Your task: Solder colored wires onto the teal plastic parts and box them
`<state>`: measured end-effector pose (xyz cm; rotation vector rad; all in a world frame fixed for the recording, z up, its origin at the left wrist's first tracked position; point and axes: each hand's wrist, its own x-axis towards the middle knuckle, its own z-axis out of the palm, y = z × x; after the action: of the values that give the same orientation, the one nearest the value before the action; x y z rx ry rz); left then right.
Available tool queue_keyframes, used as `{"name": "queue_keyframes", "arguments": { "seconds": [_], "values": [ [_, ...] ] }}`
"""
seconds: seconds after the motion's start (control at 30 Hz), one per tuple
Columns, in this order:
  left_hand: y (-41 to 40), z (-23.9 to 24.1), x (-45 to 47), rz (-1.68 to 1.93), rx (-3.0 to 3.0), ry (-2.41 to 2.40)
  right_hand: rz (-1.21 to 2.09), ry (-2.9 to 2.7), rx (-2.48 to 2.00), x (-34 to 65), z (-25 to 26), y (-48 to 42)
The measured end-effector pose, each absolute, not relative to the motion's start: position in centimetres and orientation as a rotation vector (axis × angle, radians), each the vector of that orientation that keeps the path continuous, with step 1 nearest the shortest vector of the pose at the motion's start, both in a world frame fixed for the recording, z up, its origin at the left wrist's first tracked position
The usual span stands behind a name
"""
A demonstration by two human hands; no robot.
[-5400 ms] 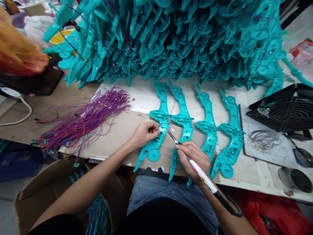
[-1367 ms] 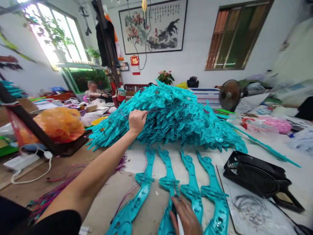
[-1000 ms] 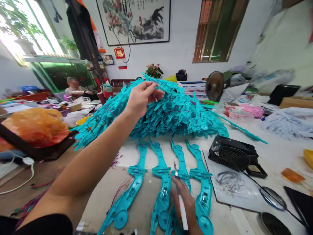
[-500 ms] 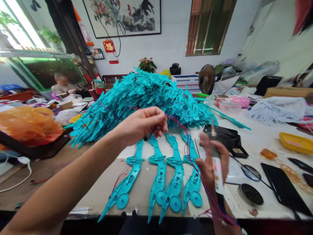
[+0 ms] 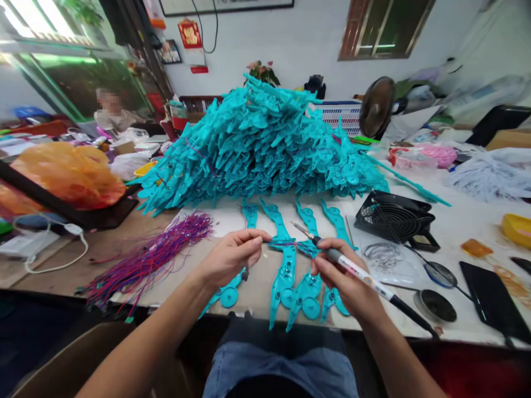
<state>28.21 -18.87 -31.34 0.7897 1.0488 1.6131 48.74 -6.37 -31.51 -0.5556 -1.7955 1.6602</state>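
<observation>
The left hand [image 5: 232, 257] pinches a thin red-blue wire [image 5: 286, 242]; the right hand [image 5: 346, 276] clasps a white soldering iron [image 5: 365, 276]. Before the teal plastic heap [image 5: 257, 138], four shells [image 5: 286, 273] look unfinished.

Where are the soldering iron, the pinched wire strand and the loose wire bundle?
soldering iron [image 5: 367, 279], head view, on its white barrel.
wire strand [image 5: 284, 242], head view, on its taut middle stretch.
wire bundle [image 5: 153, 257], head view, on the middle of the bundle.
</observation>
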Motion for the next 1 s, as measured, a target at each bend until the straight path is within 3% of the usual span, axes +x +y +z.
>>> {"name": "queue_keyframes", "arguments": {
  "seconds": [0.17, 0.47, 0.63, 0.83, 1.0],
  "values": [
    [-19.9, -33.1, 27.9, 1.460, 0.787, 0.993, 1.360, -2.119, -0.586, 47.1, -30.9, -5.3],
    [-19.6, -35.5, 28.3, 1.843, 0.504, 0.782, 1.293, -2.416, -0.587, 44.5, -33.5, -4.8],
    [-20.2, -36.9, 28.0, 1.606, 0.521, 1.095, 1.111, -2.532, -0.451, 43.9, -32.3, -1.4],
    [-17.2, -40.1, 30.0, 1.394, 0.449, 1.442, 0.371, -2.895, 0.016, 37.4, -33.7, 3.8],
    [-15.1, -42.6, 31.2, 1.384, 0.475, 1.600, 0.441, -2.925, 0.092, 34.1, -39.3, 5.0]
  ]
}}
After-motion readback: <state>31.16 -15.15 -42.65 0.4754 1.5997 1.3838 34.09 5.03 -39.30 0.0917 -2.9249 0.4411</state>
